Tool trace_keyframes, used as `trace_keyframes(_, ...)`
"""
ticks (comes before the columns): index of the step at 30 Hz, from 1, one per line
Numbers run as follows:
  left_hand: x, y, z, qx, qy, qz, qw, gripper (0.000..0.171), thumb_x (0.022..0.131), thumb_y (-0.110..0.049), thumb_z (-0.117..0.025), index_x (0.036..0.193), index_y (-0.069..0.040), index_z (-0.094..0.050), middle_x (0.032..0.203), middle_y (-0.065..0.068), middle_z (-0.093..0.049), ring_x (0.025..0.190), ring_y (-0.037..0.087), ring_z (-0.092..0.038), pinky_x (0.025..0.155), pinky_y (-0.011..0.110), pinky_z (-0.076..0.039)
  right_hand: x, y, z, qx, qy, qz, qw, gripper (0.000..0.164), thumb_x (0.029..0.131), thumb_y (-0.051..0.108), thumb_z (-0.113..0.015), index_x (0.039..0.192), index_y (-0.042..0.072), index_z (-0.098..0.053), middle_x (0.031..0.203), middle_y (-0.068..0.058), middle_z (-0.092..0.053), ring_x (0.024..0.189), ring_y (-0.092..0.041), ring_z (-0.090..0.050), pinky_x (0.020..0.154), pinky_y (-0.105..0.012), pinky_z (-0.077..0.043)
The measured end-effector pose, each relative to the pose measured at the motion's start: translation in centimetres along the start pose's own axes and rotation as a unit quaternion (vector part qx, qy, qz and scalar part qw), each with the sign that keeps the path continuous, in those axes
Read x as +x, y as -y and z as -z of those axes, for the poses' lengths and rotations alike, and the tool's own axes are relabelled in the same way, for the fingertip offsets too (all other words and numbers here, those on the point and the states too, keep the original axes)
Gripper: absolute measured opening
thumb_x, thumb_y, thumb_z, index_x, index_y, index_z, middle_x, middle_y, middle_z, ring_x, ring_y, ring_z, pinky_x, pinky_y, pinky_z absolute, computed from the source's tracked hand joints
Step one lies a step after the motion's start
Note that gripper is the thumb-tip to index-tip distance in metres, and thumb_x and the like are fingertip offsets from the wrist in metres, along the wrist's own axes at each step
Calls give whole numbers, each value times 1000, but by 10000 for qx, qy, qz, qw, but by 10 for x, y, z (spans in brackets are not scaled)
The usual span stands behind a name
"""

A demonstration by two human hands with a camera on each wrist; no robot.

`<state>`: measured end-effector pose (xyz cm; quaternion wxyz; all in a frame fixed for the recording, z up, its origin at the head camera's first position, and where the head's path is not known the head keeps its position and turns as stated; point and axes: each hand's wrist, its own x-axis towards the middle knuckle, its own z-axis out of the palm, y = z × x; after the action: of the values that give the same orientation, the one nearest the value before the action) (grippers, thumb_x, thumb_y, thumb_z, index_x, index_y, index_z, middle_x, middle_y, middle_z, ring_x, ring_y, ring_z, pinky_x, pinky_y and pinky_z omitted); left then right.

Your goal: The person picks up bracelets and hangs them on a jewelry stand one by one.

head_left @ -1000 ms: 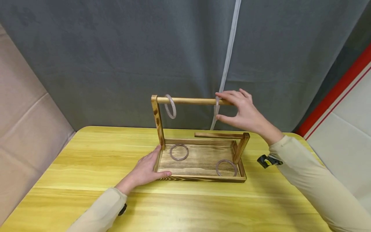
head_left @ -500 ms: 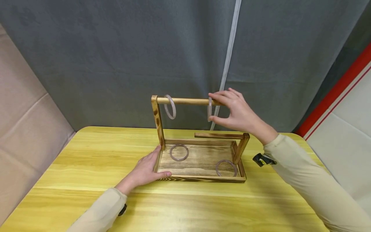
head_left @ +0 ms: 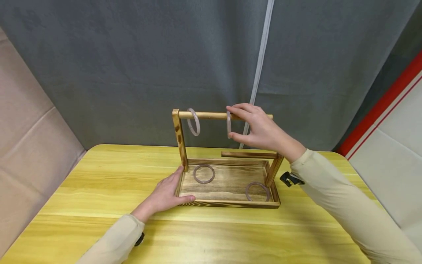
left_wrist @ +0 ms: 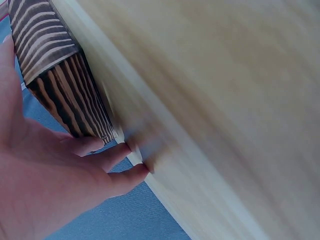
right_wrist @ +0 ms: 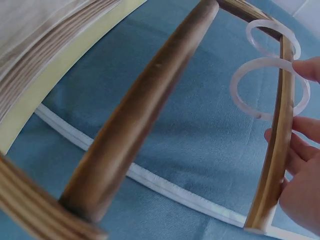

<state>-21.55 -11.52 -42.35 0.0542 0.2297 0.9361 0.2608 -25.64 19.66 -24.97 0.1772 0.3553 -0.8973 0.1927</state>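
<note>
A wooden bangle stand (head_left: 230, 204) has a tray base and two rods at different heights. On its upper rod (head_left: 211, 115), a pale translucent bangle (head_left: 229, 126) hangs between the thumb and fingertips of my right hand (head_left: 260, 128). In the right wrist view, this bangle (right_wrist: 235, 90) encircles the rod, with fingertips right at its edge. Another bangle (head_left: 197, 124) hangs near the left post. My left hand (head_left: 163, 194) grips the tray's left end, thumb over the front rim and fingers along the side. Its fingertips (left_wrist: 137, 172) meet the tabletop in the left wrist view.
Two more bangles lie in the tray: one at the left (head_left: 204, 182), one at the front right corner (head_left: 257, 183). The lower rod (head_left: 247, 154) extends left from a short right post (head_left: 274, 170). A grey curtain (head_left: 132, 73) hangs behind the yellow wooden table (head_left: 211, 234).
My right hand has slid the bangle leftward along the upper rod, baring the rod's right end. The left hand and the stand have stayed in place.
</note>
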Motion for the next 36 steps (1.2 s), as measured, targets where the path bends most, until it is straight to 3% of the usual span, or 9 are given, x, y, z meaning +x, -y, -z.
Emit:
trace_keyframes(8, 0, 0, 0, -4, -21, -26, 10000, 111, 82, -60, -67, 151, 7, -12, 155, 25, -18, 138, 43, -25, 108, 63, -21, 12, 7, -4, 42, 7, 391, 9992, 68, 83, 27, -75, 140, 1, -49, 134, -16, -53, 122, -32, -47, 104, -52, -34)
trace_keyframes(36, 3, -1, 0, -79, -7, 60, 10000, 112, 81, -61, -67, 152, 5, -11, 154, 25, -19, 138, 44, -26, 108, 64, -21, 42, 21, -12, -470, 674, 334, 9961, 70, 88, 31, -69, 148, 6, -40, 142, -12, -47, 129, -25, -44, 111, -46, -26)
